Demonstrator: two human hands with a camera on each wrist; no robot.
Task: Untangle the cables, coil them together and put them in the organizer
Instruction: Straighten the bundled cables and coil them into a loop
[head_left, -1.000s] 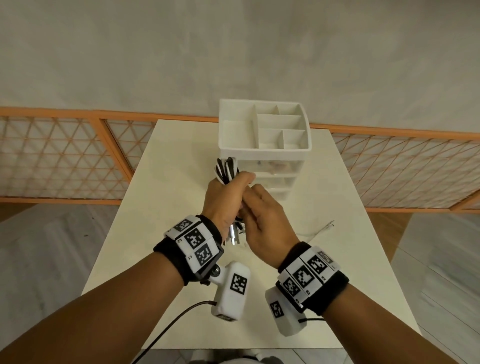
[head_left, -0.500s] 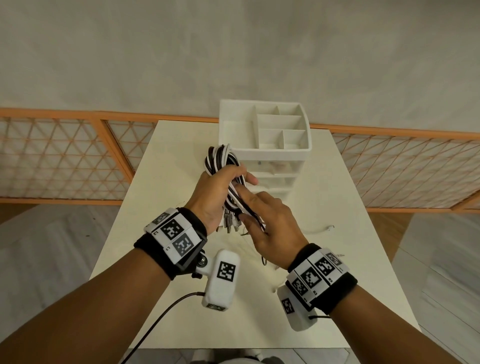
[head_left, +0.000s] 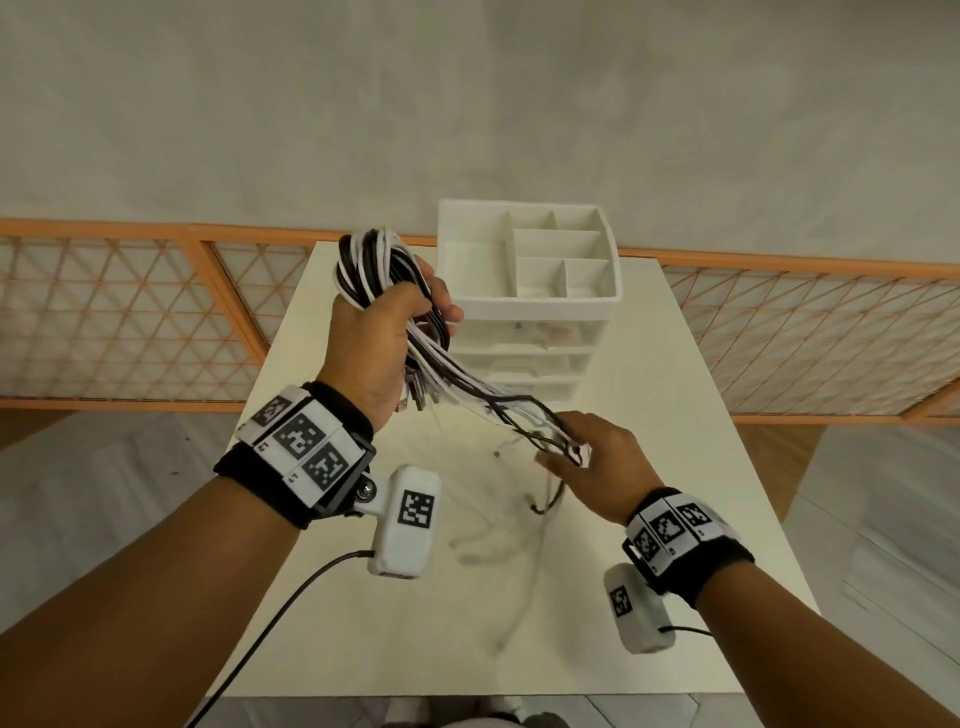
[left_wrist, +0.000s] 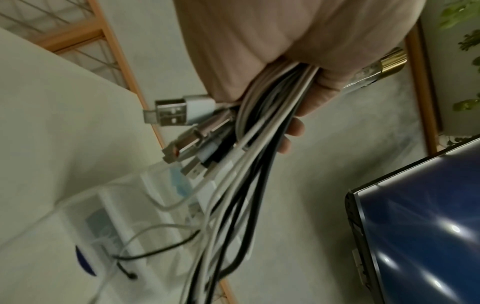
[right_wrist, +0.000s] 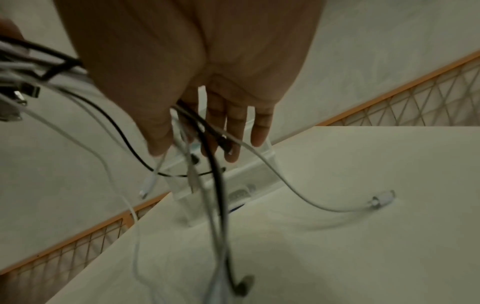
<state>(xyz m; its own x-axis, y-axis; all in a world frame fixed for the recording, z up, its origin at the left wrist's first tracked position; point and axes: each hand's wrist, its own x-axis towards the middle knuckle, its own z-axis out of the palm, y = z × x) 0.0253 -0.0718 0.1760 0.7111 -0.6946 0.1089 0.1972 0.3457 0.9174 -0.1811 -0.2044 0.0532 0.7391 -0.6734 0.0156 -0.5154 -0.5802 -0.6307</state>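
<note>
- The counter (head_left: 363, 597) carries the work; its near part lies bare under both arms, giving room for the loose ends to swing; its side edges are close to the wrists, so a wide sweep would, I judge, drop ends over the side.
- The organizer (head_left: 530, 306) stands at the far edge, right of the raised bundle and just beside it; its top compartments look open, the large left one nearest the bundle; the likely target, though that is a judgement.
- The cables (head_left: 384, 270), black and white, are gathered in a looped bundle held above the counter, probably so the tails hang free and can be drawn straight.
- The left hand (head_left: 382, 343) has its fingers (left_wrist: 294, 127) curled tight round the loops, the plugs (left_wrist: 176, 112) sticking out below the palm.
- The right hand (head_left: 597, 457) sits lower and nearer, fingers (right_wrist: 235, 131) nearly straight with the strands running between them; a loose guide, not a firm hold.
- One white cable end (right_wrist: 381, 200) trails near the counter surface, to the right.
</note>
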